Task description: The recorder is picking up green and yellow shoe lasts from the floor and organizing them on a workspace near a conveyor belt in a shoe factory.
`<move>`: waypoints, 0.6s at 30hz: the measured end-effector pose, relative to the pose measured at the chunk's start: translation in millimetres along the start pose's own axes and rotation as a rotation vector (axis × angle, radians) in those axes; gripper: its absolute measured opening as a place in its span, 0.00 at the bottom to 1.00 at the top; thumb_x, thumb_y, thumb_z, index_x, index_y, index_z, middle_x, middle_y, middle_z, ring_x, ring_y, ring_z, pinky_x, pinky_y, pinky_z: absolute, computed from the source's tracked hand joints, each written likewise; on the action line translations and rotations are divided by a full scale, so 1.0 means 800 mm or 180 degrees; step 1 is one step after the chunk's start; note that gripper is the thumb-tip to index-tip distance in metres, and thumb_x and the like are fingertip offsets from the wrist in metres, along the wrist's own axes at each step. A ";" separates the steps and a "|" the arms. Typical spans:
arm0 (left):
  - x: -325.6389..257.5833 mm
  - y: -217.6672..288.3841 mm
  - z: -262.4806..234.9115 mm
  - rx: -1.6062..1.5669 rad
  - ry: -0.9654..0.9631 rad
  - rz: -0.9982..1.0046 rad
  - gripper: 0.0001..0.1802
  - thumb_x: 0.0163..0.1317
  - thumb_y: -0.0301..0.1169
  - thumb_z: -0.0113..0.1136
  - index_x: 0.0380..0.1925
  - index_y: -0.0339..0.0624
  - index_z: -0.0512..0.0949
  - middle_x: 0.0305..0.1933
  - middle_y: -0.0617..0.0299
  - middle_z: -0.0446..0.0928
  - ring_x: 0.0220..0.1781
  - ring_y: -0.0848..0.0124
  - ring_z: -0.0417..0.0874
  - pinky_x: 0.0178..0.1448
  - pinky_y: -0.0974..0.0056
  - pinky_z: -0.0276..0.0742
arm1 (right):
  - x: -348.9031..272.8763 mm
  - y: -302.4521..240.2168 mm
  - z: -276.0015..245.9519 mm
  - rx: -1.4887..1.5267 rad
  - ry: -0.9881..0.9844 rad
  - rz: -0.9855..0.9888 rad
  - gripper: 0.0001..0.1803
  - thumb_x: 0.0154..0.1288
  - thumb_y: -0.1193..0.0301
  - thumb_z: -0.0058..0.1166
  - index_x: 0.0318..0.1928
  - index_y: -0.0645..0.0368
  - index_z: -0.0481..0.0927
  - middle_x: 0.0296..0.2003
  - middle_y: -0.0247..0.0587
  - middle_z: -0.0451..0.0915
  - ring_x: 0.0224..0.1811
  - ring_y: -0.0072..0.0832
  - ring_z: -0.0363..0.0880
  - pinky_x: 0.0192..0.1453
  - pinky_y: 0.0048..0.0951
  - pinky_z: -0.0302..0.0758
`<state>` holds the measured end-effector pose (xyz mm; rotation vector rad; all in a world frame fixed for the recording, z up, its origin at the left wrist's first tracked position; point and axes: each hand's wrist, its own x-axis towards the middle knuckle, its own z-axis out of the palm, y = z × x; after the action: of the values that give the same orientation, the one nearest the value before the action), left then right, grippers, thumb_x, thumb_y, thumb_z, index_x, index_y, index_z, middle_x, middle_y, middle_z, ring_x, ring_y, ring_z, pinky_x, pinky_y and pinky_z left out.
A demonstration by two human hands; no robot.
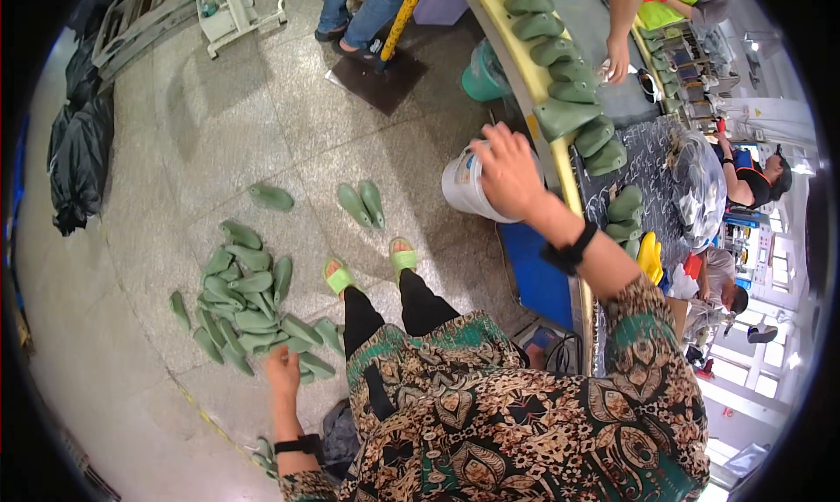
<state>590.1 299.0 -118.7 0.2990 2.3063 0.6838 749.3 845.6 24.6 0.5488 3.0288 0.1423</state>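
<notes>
My right hand is raised beside the workbench, fingers spread and nothing in them. Seen from here, it overlaps a white bucket below; I cannot tell if they touch. On the bench edge nearby stands a row of green shoe lasts. My left hand hangs low at my left side, over the near edge of a floor pile of green shoe lasts. Its fingers are foreshortened, and whether they are curled round anything does not show. Two lasts lie side by side ahead of my feet.
A co-worker's hand reaches over the bench from the far side. Another person's legs stand ahead by a yellow post. A teal bin and a blue panel are along the bench. Black plastic bags lie far left.
</notes>
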 end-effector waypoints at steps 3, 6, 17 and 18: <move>-0.021 0.004 0.027 0.0145 -0.0019 -0.0057 0.15 0.50 0.28 0.61 0.39 0.32 0.77 0.36 0.48 0.79 0.32 0.59 0.80 0.37 0.61 0.75 | 0.003 0.117 0.039 -0.1057 -0.0259 0.0681 0.27 0.53 0.69 0.51 0.57 0.54 0.67 0.56 0.50 0.65 0.62 0.46 0.60 0.60 0.45 0.57; -0.057 0.008 0.056 0.0076 0.0106 -0.0030 0.16 0.50 0.29 0.61 0.39 0.32 0.77 0.35 0.48 0.79 0.32 0.59 0.80 0.37 0.61 0.75 | -0.014 0.186 0.050 -0.1184 -0.0598 0.0715 0.26 0.56 0.71 0.48 0.59 0.49 0.65 0.57 0.47 0.65 0.64 0.45 0.59 0.61 0.43 0.57; -0.066 0.138 0.121 -0.0082 -0.0174 -0.0471 0.17 0.50 0.31 0.60 0.39 0.32 0.78 0.36 0.46 0.79 0.35 0.58 0.82 0.40 0.60 0.77 | -0.045 0.234 0.069 -0.0440 0.0034 0.0782 0.25 0.57 0.61 0.51 0.55 0.55 0.69 0.57 0.47 0.66 0.61 0.42 0.63 0.60 0.42 0.62; -0.061 0.146 0.123 -0.0190 -0.0267 -0.0290 0.17 0.51 0.32 0.59 0.40 0.33 0.77 0.37 0.46 0.79 0.38 0.56 0.81 0.43 0.59 0.77 | -0.041 0.238 0.068 -0.0371 -0.0113 0.0827 0.26 0.55 0.62 0.53 0.55 0.55 0.69 0.55 0.48 0.67 0.56 0.43 0.67 0.55 0.44 0.66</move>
<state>695.7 415.7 -86.8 0.1902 2.2013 0.6802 850.3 1015.9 -8.5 0.9200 2.8786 0.3147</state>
